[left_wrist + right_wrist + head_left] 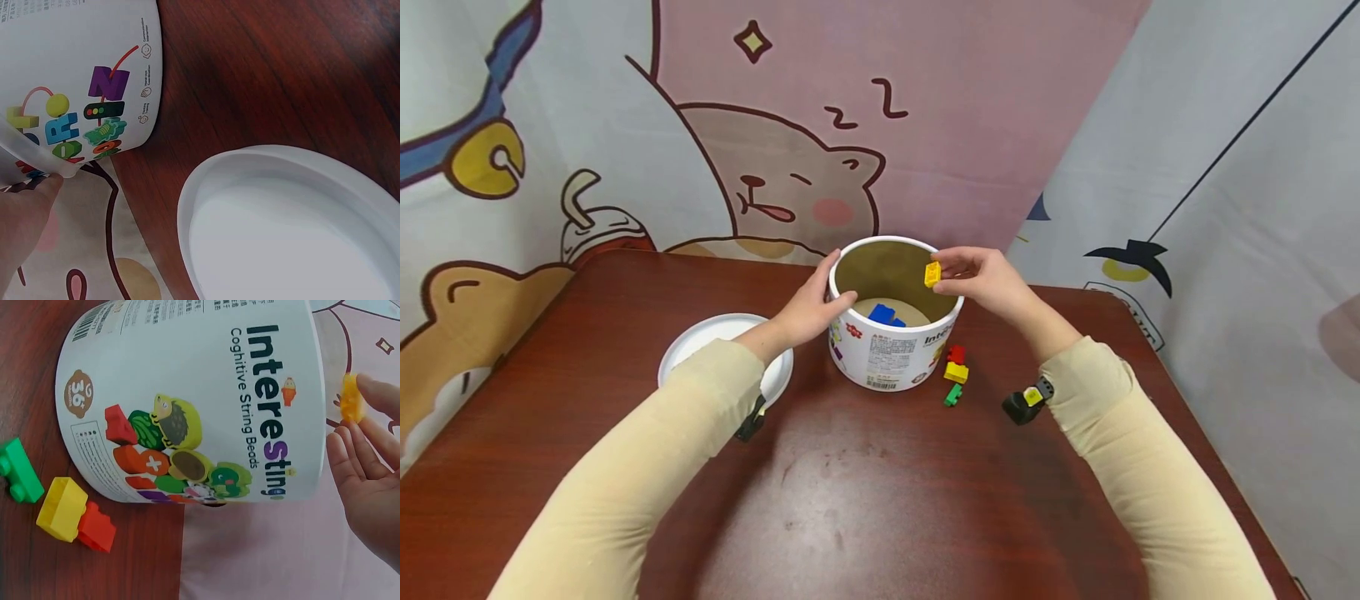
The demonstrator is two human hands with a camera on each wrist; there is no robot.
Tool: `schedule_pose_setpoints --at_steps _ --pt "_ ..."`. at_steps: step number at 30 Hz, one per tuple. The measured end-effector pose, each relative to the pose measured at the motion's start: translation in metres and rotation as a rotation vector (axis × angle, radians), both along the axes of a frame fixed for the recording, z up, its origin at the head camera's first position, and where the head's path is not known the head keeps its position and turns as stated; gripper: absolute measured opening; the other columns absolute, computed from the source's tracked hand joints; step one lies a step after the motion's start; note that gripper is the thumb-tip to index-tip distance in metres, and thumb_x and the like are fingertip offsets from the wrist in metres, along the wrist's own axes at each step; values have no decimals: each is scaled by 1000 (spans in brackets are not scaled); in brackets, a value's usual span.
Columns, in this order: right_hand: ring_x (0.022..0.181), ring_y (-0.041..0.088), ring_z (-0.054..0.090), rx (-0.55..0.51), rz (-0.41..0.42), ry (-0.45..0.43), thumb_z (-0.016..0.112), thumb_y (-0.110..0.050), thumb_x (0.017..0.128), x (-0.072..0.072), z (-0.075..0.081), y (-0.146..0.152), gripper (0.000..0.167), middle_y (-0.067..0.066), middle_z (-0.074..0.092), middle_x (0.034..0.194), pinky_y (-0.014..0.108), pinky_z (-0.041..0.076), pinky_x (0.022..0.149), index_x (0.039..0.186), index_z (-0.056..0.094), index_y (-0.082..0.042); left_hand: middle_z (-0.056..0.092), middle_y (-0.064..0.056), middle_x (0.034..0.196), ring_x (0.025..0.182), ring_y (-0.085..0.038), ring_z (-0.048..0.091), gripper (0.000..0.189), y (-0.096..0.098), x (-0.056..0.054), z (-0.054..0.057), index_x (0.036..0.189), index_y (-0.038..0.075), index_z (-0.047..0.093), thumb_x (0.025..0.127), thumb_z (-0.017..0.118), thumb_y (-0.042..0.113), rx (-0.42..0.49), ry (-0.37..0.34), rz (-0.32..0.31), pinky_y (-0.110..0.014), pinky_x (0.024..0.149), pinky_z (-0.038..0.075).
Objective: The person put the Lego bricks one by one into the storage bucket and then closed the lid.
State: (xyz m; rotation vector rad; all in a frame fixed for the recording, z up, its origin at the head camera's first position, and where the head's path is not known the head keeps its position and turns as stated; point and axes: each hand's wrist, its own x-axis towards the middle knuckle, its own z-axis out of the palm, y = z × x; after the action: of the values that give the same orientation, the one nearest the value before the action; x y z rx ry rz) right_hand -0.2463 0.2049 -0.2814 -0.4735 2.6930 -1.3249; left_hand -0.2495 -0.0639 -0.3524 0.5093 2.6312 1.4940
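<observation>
A round white tub [891, 358] with printed pictures stands upright on the table, its top uncovered. Blue building bricks [886, 314] lie on its floor. My left hand [811, 308] grips the tub's rim on the left side, thumb over the edge. Over the right part of the rim, my right hand [981, 277] pinches a yellow building brick [932, 274] between thumb and fingertips. Beside the tub's right side lie a red brick [956, 354], a second yellow brick [956, 372] and a green brick [953, 395]; the right wrist view shows them close together.
A white round lid [281, 231] lies on the table left of the tub, partly covered by the left forearm in the head view. The brown table [865, 500] reaches back to a cartoon-printed cloth [962, 125] hanging behind it.
</observation>
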Motion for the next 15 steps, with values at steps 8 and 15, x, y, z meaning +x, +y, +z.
schedule_pose_setpoints --at_steps 8,15 --pt "90 4 60 -91 -44 35 68 -16 84 2 0 9 40 10 65 109 18 48 78 121 59 -3 21 -16 153 135 -29 33 76 1 1 1 151 9 8 92 54 25 14 2 -5 -44 112 28" --pt "84 2 61 -163 -48 -10 65 -16 87 8 -9 48 25 -17 64 94 16 51 75 112 62 -12 20 -16 154 136 -29 32 76 -1 1 2 151 10 7 93 53 25 8 -3 -5 -44 113 27"
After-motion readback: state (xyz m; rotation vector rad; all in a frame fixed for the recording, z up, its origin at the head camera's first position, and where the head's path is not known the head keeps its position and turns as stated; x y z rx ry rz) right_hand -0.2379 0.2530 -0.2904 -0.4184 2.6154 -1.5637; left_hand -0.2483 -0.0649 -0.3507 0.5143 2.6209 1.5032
